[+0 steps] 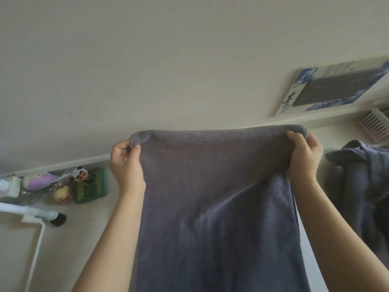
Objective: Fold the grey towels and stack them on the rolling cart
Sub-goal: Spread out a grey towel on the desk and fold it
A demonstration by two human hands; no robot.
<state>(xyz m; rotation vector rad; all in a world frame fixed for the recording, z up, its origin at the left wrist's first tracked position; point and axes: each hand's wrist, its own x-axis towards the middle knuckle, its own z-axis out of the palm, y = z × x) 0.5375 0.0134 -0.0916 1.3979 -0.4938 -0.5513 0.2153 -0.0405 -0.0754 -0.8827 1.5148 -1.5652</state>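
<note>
Shelf, far left: I log small toys, among them a panda figure (81, 174) and a green box (92, 186), crowded against the wall; details are soft.
White frame (34, 245): lower left, with a black cap (59, 219) just beside its upper tube.
Left hand (125, 163): raised, fingers curled, thumb and fingers pinching the upper left corner of the grey towel (214, 207).
Grey towel: held up in front of me between both hands, top edge taut and roughly level, cloth hanging down out of the bottom of view.
Right hand (303, 159): fingers curled over the upper right corner of the towel, gripping it.
Wall picture (336, 87): blue-and-white frame, upper right, tilted in my view.
Grey cloth heap (362, 186): crumpled, right of the right hand, apart from the held towel.
Pink slatted item (373, 125): far right edge; I cannot identify it.
</note>
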